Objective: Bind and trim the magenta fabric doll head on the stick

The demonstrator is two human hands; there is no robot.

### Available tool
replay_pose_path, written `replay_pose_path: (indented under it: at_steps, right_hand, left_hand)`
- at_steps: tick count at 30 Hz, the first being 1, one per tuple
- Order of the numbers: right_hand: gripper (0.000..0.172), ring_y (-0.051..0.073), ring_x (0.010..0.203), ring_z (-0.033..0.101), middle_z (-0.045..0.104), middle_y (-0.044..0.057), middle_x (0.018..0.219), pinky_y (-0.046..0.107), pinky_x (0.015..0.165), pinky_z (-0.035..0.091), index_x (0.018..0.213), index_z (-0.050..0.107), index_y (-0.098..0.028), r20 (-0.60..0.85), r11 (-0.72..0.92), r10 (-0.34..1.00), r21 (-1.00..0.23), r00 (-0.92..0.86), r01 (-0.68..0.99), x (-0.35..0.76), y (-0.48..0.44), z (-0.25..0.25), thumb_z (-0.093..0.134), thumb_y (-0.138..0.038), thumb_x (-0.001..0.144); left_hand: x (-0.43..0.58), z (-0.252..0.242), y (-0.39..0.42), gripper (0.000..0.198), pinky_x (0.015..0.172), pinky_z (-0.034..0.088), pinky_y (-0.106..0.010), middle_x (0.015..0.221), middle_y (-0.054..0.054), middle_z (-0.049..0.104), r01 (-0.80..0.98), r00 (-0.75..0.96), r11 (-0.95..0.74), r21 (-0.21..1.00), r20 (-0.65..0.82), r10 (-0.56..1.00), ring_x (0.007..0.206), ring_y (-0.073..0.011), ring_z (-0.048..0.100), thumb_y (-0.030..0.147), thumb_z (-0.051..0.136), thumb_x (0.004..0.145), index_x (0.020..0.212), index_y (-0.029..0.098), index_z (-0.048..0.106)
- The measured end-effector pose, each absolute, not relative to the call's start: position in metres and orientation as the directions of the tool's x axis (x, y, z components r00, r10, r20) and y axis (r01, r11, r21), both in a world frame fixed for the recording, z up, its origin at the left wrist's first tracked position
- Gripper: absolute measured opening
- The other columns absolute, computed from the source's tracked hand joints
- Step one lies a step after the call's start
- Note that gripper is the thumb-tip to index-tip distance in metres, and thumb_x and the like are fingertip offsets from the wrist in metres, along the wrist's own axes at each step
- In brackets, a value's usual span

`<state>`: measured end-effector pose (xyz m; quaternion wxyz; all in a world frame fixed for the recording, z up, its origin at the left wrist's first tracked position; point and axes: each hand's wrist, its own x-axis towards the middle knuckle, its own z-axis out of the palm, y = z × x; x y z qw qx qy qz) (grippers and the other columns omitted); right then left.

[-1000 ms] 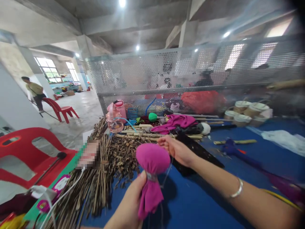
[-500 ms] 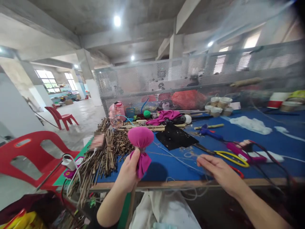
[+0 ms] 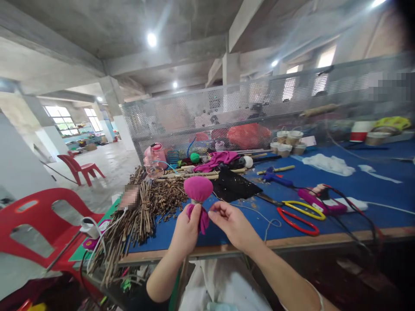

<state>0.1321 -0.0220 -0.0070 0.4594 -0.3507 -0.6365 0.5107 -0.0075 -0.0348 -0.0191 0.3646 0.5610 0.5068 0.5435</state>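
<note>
My left hand [image 3: 186,231] is closed around the gathered neck of a magenta cloth bundle [image 3: 198,189]. The bundle has a round, stuffed-looking top, and its loose cloth tail hangs below my thumb. Grey string wraps the neck just under the round part. Close beside the tail, on its right, my right hand [image 3: 231,222] has thumb and forefinger pinched together on thin string, which is barely visible at the fingertips. A pale length of string [image 3: 256,210] trails over the blue tabletop [image 3: 233,237] behind that hand.
Scissors [image 3: 300,216] with red and yellow handles lie right of my hands, near a blue glue gun [image 3: 277,178] and a purple power strip [image 3: 322,203]. Dry twigs [image 3: 145,216] cover the left edge. Black cloth [image 3: 235,185] lies behind, and a red chair [image 3: 55,220] stands left.
My right hand has moved left from out over the table to beside the bundle. The string that stretched between my hands no longer runs taut. My left hand still holds the bundle.
</note>
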Motion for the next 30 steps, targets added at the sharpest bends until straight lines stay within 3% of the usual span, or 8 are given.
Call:
replay_pose_path:
  at_steps: [4, 6, 11, 16, 19, 22, 24, 30]
  right_hand:
    - [0.046, 0.009, 0.050, 0.029, 0.034, -0.005, 0.050, 0.025, 0.049, 0.027, 0.052, 0.042, -0.020, 0.271, 0.280, 0.938, -0.960, -0.215, 0.015, 0.136, -0.018, -0.013, 0.059, -0.056, 0.075]
    - [0.047, 0.008, 0.047, 0.026, 0.031, -0.006, 0.047, 0.025, 0.045, 0.023, 0.051, 0.040, -0.020, 0.263, 0.267, 0.942, -0.964, -0.209, -0.013, 0.136, -0.012, -0.017, 0.061, -0.055, 0.073]
    - [0.044, 0.003, 0.040, 0.020, 0.033, -0.010, 0.047, 0.022, 0.039, 0.014, 0.062, 0.048, -0.018, 0.202, 0.111, 0.890, -0.966, -0.409, -0.235, 0.129, 0.018, -0.026, 0.074, -0.053, 0.061]
    - [0.053, 0.002, 0.034, 0.018, 0.030, -0.012, 0.039, 0.020, 0.035, 0.010, 0.065, 0.053, -0.016, 0.098, -0.079, 0.760, -0.967, -0.643, -0.241, 0.131, 0.045, -0.027, 0.082, -0.056, 0.045]
    - [0.056, 0.002, 0.035, 0.021, 0.037, -0.011, 0.042, 0.019, 0.036, 0.012, 0.072, 0.058, -0.015, 0.108, -0.080, 0.762, -0.963, -0.639, -0.257, 0.131, 0.056, -0.026, 0.084, -0.054, 0.043]
    - [0.051, 0.001, 0.038, 0.021, 0.037, -0.010, 0.046, 0.019, 0.038, 0.013, 0.072, 0.057, -0.015, 0.150, -0.037, 0.816, -0.950, -0.558, -0.310, 0.125, 0.062, -0.027, 0.085, -0.049, 0.046]
    - [0.049, 0.002, 0.039, 0.023, 0.040, -0.009, 0.047, 0.020, 0.039, 0.014, 0.072, 0.058, -0.015, 0.171, -0.008, 0.840, -0.945, -0.515, -0.327, 0.118, 0.066, -0.028, 0.085, -0.046, 0.045]
    - [0.039, 0.005, 0.044, 0.031, 0.046, -0.007, 0.049, 0.021, 0.044, 0.023, 0.067, 0.062, -0.012, 0.211, 0.074, 0.868, -0.950, -0.449, -0.304, 0.103, 0.071, -0.024, 0.083, -0.042, 0.051]
  left_hand:
    - [-0.009, -0.026, -0.035, 0.048, 0.042, 0.027, -0.020, 0.052, 0.007, 0.039, 0.001, -0.067, -0.132, 0.991, 0.132, 0.989, 0.044, -0.0067, 0.030, 0.064, 0.047, 0.080, 0.067, 0.019, 0.044]
    - [-0.008, -0.027, -0.036, 0.051, 0.035, 0.020, -0.019, 0.046, 0.008, 0.035, -0.137, -0.027, -0.036, 0.990, 0.032, 0.999, 0.037, -0.0053, 0.025, 0.070, 0.047, 0.076, 0.066, 0.019, 0.043]
    - [-0.007, -0.021, -0.030, 0.063, 0.031, 0.012, -0.016, 0.040, 0.007, 0.035, -0.363, 0.253, 0.239, 0.900, -0.152, 0.955, 0.031, -0.0027, 0.022, 0.082, 0.044, 0.066, 0.059, 0.019, 0.041]
    - [-0.008, -0.015, -0.017, 0.073, 0.030, 0.006, -0.016, 0.036, 0.008, 0.026, -0.247, 0.474, 0.459, 0.854, -0.306, 0.825, 0.029, -0.0025, 0.013, 0.090, 0.022, 0.063, 0.054, 0.020, 0.040]
    - [-0.017, -0.011, -0.007, 0.080, 0.033, 0.022, -0.019, 0.043, -0.001, 0.045, -0.213, 0.354, 0.352, 0.912, -0.264, 0.897, 0.033, -0.0088, 0.036, 0.087, 0.017, 0.067, 0.061, 0.016, 0.052]
    - [-0.029, -0.001, 0.008, 0.072, 0.048, 0.039, -0.021, 0.071, -0.004, 0.060, -0.281, 0.035, 0.121, 0.952, -0.116, 0.993, 0.056, -0.0119, 0.055, 0.080, 0.028, 0.075, 0.089, 0.015, 0.058]
    - [-0.031, 0.005, 0.017, 0.064, 0.055, 0.043, -0.023, 0.085, -0.005, 0.062, -0.222, -0.134, -0.001, 0.975, -0.030, 0.991, 0.064, -0.0131, 0.058, 0.074, 0.039, 0.078, 0.102, 0.016, 0.056]
    - [-0.005, -0.008, 0.024, 0.045, 0.066, 0.044, -0.026, 0.084, -0.007, 0.063, 0.147, -0.158, -0.201, 0.969, 0.223, 0.962, 0.078, -0.0185, 0.059, 0.058, 0.050, 0.082, 0.093, 0.014, 0.059]
